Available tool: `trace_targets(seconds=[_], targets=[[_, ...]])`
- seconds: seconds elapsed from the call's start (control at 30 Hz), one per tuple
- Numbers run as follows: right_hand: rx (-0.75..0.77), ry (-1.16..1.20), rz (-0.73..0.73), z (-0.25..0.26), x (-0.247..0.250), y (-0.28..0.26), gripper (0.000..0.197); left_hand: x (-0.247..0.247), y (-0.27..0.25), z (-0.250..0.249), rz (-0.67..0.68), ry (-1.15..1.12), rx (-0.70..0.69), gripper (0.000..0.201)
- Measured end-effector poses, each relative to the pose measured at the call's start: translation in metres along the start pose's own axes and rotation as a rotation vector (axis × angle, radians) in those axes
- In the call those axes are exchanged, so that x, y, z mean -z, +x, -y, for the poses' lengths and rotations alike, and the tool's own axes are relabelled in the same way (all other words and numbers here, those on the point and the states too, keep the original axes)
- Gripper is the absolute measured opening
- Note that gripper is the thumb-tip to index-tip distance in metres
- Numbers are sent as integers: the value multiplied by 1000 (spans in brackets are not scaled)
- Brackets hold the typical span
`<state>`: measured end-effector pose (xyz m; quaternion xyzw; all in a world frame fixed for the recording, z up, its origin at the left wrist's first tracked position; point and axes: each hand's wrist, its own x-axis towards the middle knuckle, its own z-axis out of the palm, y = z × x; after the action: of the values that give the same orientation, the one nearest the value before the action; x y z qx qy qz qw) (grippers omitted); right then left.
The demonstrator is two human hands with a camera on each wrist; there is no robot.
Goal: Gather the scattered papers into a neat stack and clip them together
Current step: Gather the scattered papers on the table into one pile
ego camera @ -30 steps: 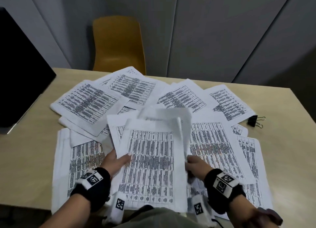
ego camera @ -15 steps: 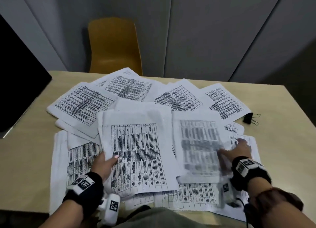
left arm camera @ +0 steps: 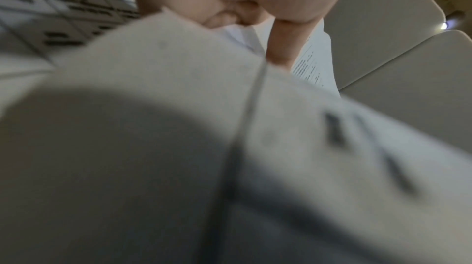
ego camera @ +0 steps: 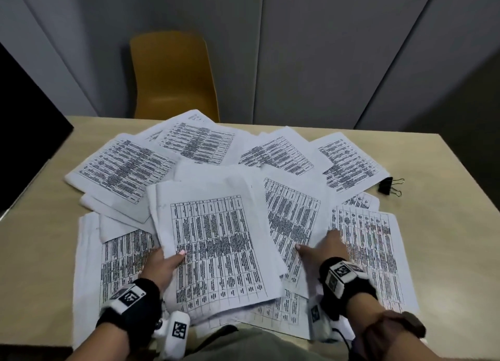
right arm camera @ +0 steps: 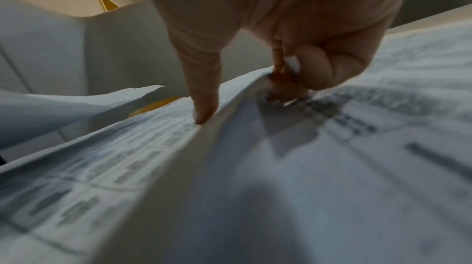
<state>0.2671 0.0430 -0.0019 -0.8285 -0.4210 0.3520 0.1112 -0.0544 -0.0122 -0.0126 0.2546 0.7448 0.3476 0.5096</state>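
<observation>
Many printed sheets lie scattered and overlapping over the beige table [ego camera: 438, 225]. My left hand [ego camera: 165, 263] holds a small stack of papers [ego camera: 216, 247] at the near middle, thumb on top and fingers underneath. In the left wrist view the stack [left arm camera: 178, 127] fills the picture below my left hand [left arm camera: 255, 16]. My right hand [ego camera: 322, 248] pinches the right edge of one sheet [ego camera: 292, 217] beside the stack, thumb on top. The right wrist view shows this sheet [right arm camera: 114, 157] lifted, with my right hand [right arm camera: 242, 96] curling its fingers under the edge. A black binder clip [ego camera: 388, 186] lies at the table's right.
A yellow chair [ego camera: 173, 76] stands behind the table's far edge. A dark screen [ego camera: 24, 133] stands at the left. More sheets lie at the far left [ego camera: 121, 168], far middle [ego camera: 197, 141] and right [ego camera: 370, 252]. Bare table shows at the far right.
My right hand has moved left from the right-hand sheets and taken hold of a sheet beside the stack. The left hand keeps holding the stack.
</observation>
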Motion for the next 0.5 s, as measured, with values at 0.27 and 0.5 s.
trace_targets(seconds=[0.27,0.5], targets=[[128,82,-75,-2,10,-7,24,9,4,-1,-24,19,2,41],[104,245,-65,-6,21,0,36,6,4,-2,-9,154,-45,40]])
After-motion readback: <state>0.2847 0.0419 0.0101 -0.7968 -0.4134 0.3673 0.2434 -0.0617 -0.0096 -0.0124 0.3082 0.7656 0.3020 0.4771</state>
